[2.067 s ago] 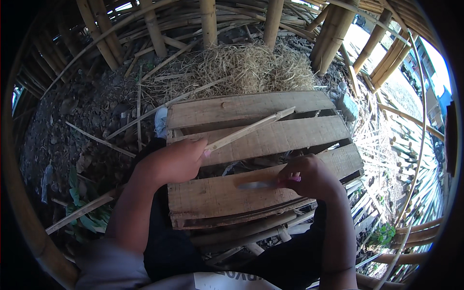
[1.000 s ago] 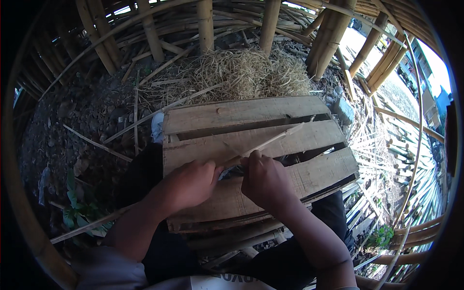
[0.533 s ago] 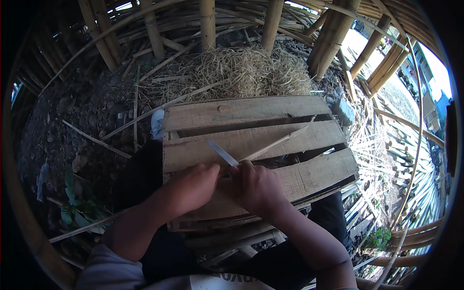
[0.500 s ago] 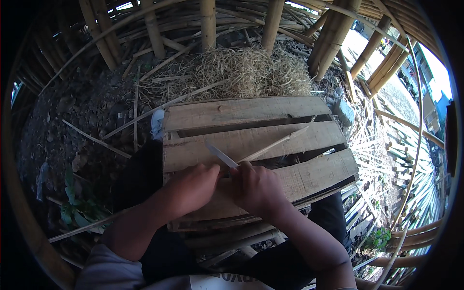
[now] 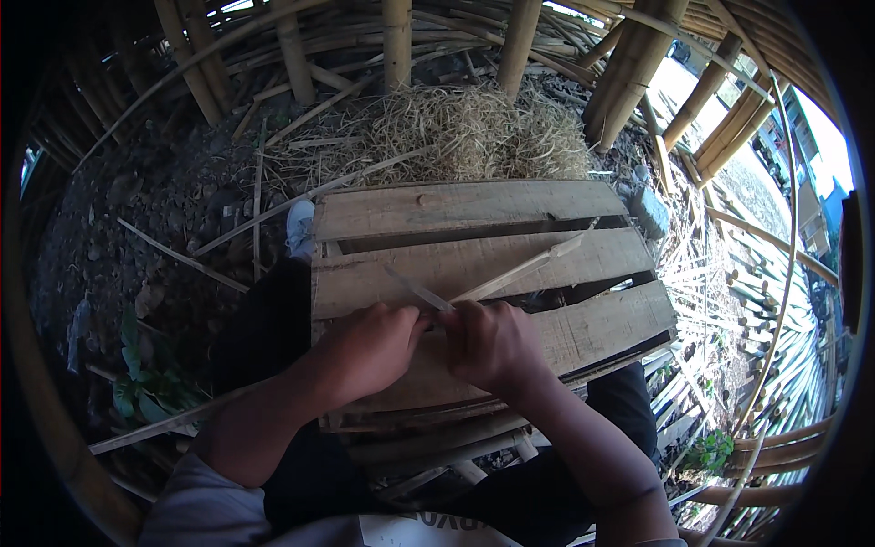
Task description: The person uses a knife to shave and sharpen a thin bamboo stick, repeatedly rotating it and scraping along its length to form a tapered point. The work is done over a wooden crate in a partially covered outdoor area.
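Both of my hands are closed and close together above the slatted wooden crate (image 5: 365, 283). My right hand (image 5: 492, 342) grips a knife (image 5: 415, 288), whose pale blade sticks out toward the upper left. My left hand (image 5: 369, 351) is wrapped round a thin bamboo strip (image 5: 515, 276), just left of the right hand. Beyond my hands the strip slants to the upper right over the slats. Its part inside my fingers is hidden, as is the knife's handle.
A heap of dry shavings (image 5: 474, 137) lies behind the crate, in front of bamboo posts (image 5: 396, 46). Another pale strip (image 5: 173, 421) runs in from the lower left toward my left forearm. Many cut bamboo pieces (image 5: 775, 310) lie at the right. A green plant (image 5: 146, 392) grows at the left.
My right hand and the knife have shifted slightly right, and the left hand a little the same way. The blade looks turned more edge-on. Both grips stay closed.
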The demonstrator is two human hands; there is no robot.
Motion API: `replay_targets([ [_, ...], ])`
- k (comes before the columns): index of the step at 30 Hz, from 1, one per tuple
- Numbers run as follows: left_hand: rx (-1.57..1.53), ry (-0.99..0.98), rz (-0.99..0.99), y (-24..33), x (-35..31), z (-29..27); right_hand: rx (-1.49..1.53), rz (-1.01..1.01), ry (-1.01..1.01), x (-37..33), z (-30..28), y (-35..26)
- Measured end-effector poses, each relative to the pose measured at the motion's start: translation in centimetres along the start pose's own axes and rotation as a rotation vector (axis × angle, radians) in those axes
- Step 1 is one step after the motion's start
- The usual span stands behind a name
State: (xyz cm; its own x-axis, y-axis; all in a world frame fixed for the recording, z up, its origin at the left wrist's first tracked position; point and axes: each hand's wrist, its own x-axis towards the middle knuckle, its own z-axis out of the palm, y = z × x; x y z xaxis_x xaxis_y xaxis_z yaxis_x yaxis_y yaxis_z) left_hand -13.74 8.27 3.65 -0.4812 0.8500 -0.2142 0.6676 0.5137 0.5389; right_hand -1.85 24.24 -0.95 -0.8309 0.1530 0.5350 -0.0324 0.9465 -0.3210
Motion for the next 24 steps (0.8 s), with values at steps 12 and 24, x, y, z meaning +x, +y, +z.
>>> replay_targets([
  [12,0.043,0.011,-0.014,0.9,-0.4,-0.6,-0.34,0.188,0.02,0.9,-2.4,5.9],
  [24,0.066,0.041,0.026,0.6,0.1,-0.1,-0.391,-0.088,0.256,-0.3,-0.9,6.1],
])
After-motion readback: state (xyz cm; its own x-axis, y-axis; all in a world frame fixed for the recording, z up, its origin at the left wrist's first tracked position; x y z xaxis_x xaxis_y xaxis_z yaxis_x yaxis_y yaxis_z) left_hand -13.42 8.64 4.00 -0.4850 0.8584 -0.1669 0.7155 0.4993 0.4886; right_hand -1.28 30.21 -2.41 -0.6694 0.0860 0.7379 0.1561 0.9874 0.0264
